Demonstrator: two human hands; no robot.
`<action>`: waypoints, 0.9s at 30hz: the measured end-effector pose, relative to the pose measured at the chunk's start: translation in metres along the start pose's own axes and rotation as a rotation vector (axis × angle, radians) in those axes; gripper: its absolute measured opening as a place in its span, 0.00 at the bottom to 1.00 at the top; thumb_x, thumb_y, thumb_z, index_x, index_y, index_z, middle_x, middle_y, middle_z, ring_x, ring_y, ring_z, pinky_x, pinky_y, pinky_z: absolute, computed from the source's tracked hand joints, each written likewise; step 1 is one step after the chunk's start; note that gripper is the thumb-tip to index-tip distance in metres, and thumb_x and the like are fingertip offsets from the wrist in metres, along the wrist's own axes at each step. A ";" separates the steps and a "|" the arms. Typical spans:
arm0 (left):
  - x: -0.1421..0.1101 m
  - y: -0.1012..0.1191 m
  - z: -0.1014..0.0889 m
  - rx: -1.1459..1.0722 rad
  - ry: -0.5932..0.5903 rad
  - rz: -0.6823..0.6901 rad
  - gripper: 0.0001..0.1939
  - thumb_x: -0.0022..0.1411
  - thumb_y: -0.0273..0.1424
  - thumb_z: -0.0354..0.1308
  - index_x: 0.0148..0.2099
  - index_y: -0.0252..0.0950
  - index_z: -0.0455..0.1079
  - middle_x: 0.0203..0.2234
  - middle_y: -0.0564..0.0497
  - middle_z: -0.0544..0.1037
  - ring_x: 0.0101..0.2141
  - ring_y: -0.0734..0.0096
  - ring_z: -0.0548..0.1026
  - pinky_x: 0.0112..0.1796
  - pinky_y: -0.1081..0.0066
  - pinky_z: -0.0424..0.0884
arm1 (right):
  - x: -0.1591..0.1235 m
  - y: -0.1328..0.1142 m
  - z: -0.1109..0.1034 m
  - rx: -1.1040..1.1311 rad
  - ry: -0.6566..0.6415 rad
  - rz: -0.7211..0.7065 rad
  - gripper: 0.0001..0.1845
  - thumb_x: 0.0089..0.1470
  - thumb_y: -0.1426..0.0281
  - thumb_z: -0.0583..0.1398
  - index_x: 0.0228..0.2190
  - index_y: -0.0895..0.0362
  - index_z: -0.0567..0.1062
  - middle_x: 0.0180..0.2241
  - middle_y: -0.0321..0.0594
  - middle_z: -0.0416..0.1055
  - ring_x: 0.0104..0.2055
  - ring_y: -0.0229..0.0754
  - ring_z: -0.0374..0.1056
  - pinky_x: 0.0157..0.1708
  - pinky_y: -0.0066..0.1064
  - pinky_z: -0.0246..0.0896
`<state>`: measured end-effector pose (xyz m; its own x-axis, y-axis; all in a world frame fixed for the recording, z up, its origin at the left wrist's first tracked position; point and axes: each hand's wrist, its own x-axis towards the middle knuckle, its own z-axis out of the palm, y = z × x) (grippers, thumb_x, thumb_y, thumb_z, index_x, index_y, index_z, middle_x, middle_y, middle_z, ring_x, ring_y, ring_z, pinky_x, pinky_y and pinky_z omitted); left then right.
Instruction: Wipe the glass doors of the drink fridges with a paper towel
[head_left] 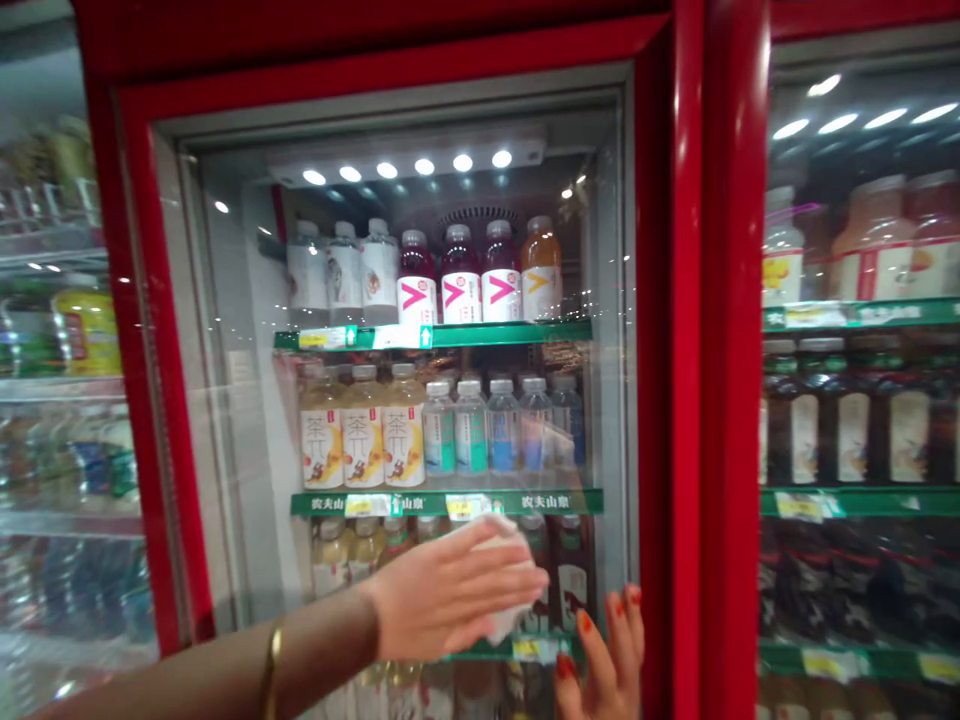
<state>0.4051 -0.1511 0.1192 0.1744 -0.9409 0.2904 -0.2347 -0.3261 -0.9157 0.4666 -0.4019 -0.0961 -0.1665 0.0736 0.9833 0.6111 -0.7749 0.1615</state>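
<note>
**Left hand [454,592] spreads white cloth [510,620] over glass door [232,480]**

Fingers straight and nearly together, the palm covers the cloth without clasping it; that loose hold could let it slip. Just to its right, the right hand [606,655] holds its fingers apart; bare fingertips could smudge the glass. Beyond both hands stand bottles [460,298].

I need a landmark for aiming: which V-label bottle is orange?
The rightmost V bottle on the top shelf; its drink is orange, while the three V bottles to its left hold dark purplish-red drinks.
</note>
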 end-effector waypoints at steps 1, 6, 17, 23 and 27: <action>-0.029 0.000 0.002 -0.011 -0.014 0.004 0.34 0.73 0.46 0.54 0.78 0.51 0.58 0.79 0.64 0.55 0.80 0.68 0.43 0.80 0.58 0.40 | 0.007 0.001 0.003 -0.015 -0.019 0.000 0.46 0.56 0.74 0.65 0.74 0.43 0.63 0.80 0.42 0.49 0.81 0.72 0.44 0.72 0.78 0.54; -0.094 -0.130 -0.031 0.031 0.101 -0.840 0.40 0.78 0.44 0.49 0.83 0.41 0.41 0.81 0.46 0.49 0.79 0.45 0.48 0.78 0.38 0.44 | 0.030 -0.004 0.010 -0.098 -0.096 -0.091 0.45 0.58 0.72 0.64 0.74 0.50 0.63 0.80 0.40 0.49 0.82 0.64 0.43 0.80 0.69 0.34; -0.142 -0.129 -0.029 -0.042 0.065 -0.330 0.38 0.75 0.46 0.55 0.81 0.56 0.48 0.77 0.61 0.60 0.77 0.62 0.58 0.79 0.55 0.45 | 0.043 -0.010 0.003 -0.146 -0.151 -0.076 0.44 0.61 0.75 0.57 0.76 0.52 0.59 0.79 0.42 0.51 0.82 0.55 0.46 0.82 0.58 0.33; -0.131 -0.120 -0.027 -0.007 0.141 -0.874 0.45 0.76 0.43 0.50 0.84 0.46 0.32 0.83 0.52 0.37 0.80 0.40 0.39 0.77 0.37 0.39 | 0.048 -0.020 0.001 -0.135 -0.154 0.015 0.44 0.62 0.78 0.56 0.76 0.50 0.58 0.80 0.40 0.50 0.81 0.54 0.48 0.81 0.59 0.34; -0.137 -0.021 0.001 -0.210 0.135 -0.152 0.38 0.68 0.49 0.61 0.77 0.56 0.61 0.76 0.70 0.61 0.80 0.72 0.45 0.79 0.67 0.45 | 0.047 -0.021 -0.001 -0.137 -0.179 0.020 0.43 0.61 0.77 0.55 0.76 0.52 0.60 0.79 0.43 0.53 0.81 0.55 0.50 0.81 0.62 0.36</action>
<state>0.3871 -0.0157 0.0987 0.0976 -0.8787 0.4673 -0.4107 -0.4632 -0.7853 0.4453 -0.3827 -0.0538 -0.0083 0.1584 0.9873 0.5004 -0.8542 0.1413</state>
